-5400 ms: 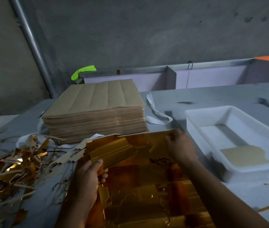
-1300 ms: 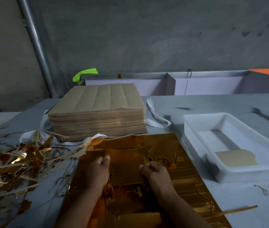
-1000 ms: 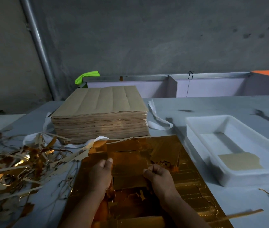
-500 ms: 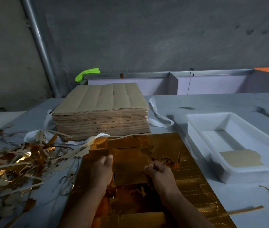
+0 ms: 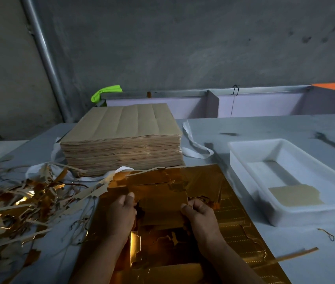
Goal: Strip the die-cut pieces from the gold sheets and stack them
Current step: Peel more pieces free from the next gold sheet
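I can read no text, label, brand, number or sign here. The gold sheet (image 5: 234, 222), the brown stack (image 5: 125, 124) and the white tray (image 5: 310, 217) all show me plain, unmarked surfaces.

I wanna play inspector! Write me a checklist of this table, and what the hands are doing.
Surface: grey table.
Job's things: gold sheet under the hands; tan piece in white tray; tall brown stack behind.
Clutter: scrap strips heaped on the left; white strap beside the stack.
Hands: left hand and right hand both grip one gold piece.
Cables: nothing seen.
Surroundings: concrete wall, metal pipe, green item.
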`<state>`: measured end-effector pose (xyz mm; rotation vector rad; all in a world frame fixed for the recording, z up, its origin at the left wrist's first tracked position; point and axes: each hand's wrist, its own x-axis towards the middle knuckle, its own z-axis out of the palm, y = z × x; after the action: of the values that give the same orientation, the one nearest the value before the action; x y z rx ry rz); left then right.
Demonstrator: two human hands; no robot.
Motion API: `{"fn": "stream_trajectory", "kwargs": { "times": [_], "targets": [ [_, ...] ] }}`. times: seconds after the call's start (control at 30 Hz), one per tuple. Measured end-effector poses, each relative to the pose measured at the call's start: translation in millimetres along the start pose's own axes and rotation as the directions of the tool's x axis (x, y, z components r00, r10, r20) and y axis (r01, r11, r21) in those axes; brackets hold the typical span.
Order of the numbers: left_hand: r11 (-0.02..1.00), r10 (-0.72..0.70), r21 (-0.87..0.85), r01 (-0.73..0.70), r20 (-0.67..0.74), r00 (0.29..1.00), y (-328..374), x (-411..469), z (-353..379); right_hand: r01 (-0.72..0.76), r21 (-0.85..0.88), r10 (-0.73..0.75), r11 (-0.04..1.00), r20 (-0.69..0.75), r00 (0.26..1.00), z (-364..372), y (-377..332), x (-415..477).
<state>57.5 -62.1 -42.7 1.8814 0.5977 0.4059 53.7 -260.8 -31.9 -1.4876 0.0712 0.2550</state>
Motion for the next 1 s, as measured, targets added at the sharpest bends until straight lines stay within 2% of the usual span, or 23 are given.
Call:
{"fn": "stream_trajectory", "kwargs": {
  "times": [0.57, 0.77, 1.0],
  "targets": [
    [0.998, 0.051, -0.036, -0.047, 0.113, 0.992, 9.7, -17.4, -5.0, 0.052, -0.094, -0.052, 0.994, 0.002, 0.999, 2.2, 1.0, -2.1],
    [0.999, 0.038, -0.038, -0.036, 0.055, 0.998, 7.2, -14.4, -5.0, 0.046, -0.004, -0.046, 0.999, 0.054, 0.997, 1.8, -5.4, -7.5],
    [0.998, 0.026, -0.056, -0.025, 0.019, 0.999, 6.5, -13.0, -4.5, 0.06, -0.053, -0.053, 0.997, 0.123, 0.991, 2.2, -9.2, -13.1]
  ]
}}
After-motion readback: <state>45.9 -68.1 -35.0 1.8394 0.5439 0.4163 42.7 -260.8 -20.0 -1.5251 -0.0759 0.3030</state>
